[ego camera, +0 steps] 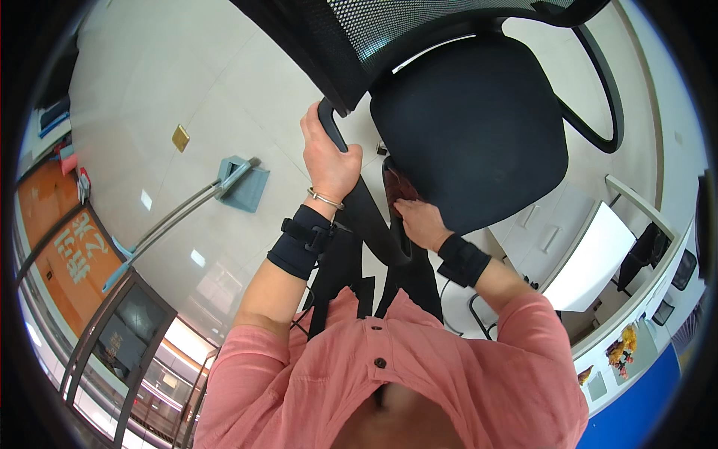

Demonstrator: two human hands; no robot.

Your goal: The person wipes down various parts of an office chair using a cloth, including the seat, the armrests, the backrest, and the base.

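Observation:
Before me stands a black office chair with a padded seat (477, 129) and a mesh backrest (387, 31). My left hand (332, 157) is wrapped around the upper part of its near looped armrest (373, 227). A dark red cloth (399, 184) lies under the fingers of my right hand (422, 223), bunched between the inner side of that armrest and the seat's edge. Those fingertips are bent over the cloth and partly hidden. Black straps circle both wrists.
The chair's other armrest (614, 112) loops out near the wall. A blue-grey dustpan (247, 193) with long handles (168, 230) stands on the tiled floor at left, near a gold-coloured plate (180, 138). White drawers (535, 227) and a white desk (589, 261) are at right.

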